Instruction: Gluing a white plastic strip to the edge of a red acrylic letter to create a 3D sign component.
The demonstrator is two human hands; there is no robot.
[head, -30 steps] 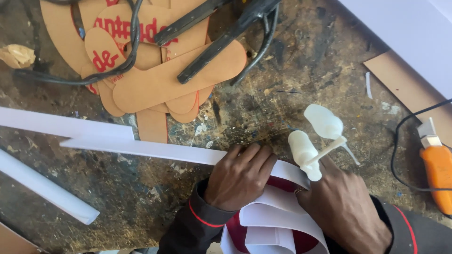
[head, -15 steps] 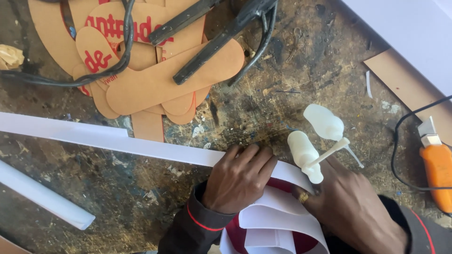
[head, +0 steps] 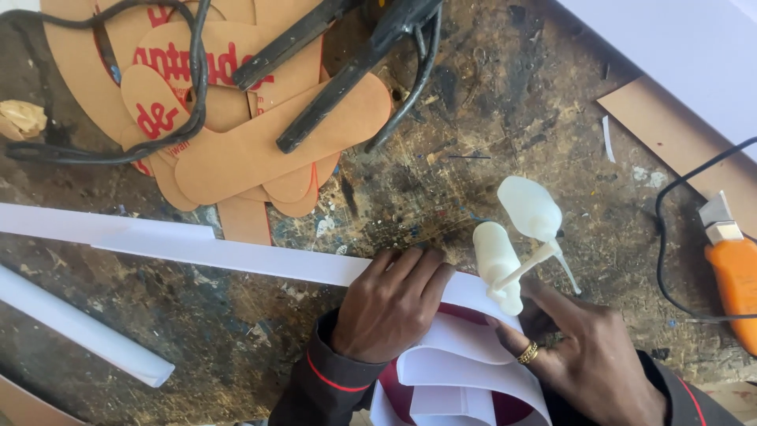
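On the scarred workbench (head: 489,118), the left hand (head: 390,304) presses flat on a long white strip (head: 236,256) where it bends over a dark red form (head: 473,315). The right hand (head: 587,355) touches the strip's curve beside two small white bottles (head: 516,237). Brown card cutouts (head: 260,150) lie beyond.

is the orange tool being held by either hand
No, the orange plastic tool lies alone at the table's right edge, apart from the right hand.

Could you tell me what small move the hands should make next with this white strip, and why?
Probably slide the left hand leftward along the white strip, pressing it flat. That hand holds only the strip's curved end over the red piece, while the right hand steadies the layers beside the small glue bottles.
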